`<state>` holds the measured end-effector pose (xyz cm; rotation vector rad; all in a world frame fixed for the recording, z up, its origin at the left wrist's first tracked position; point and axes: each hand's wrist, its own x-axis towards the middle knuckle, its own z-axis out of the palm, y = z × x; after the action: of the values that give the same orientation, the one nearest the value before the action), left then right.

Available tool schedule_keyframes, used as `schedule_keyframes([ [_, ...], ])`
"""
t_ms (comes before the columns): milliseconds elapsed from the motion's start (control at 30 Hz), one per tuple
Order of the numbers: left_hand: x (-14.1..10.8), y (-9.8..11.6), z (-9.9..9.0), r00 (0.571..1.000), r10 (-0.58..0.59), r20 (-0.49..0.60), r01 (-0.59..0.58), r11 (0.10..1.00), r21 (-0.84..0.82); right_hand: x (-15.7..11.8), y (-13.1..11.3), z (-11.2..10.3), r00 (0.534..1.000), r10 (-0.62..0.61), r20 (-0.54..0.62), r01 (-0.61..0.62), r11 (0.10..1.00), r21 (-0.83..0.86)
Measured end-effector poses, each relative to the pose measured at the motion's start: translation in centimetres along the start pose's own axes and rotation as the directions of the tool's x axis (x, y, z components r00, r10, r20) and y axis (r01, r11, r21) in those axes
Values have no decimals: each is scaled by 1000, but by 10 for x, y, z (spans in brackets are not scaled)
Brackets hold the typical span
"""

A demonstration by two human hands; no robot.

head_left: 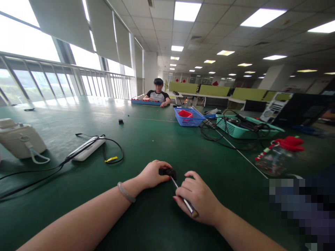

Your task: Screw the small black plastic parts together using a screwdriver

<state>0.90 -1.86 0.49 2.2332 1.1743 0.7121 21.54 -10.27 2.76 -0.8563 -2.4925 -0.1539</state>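
Near the front of the green table, my left hand is closed around a small black part, its thumb and fingers gripping the left side. What the part is exactly, I cannot make out. My right hand is closed around the handle of a screwdriver, with the index finger lifted off it. The thin metal shaft slants up and left, and its tip meets the black part. How the tip sits in the part is too small to tell.
A white power bank with a black cable lies left, beside a beige case. Ahead are a blue basket and a teal basket with tangled cables. A red-lidded jar stands right. Another person sits across the table.
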Motion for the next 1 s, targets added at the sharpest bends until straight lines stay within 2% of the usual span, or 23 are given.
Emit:
schedule_keyframes([
  [733, 0, 2, -1, 1000, -5, -3, 6, 1000, 22, 0, 1, -1, 1000, -21, -9, 21, 1000, 1],
  [1000, -1, 1, -1, 1000, 12, 3, -12, 1000, 22, 0, 0, -3, 997, -14, -79, 13, 1000, -4],
])
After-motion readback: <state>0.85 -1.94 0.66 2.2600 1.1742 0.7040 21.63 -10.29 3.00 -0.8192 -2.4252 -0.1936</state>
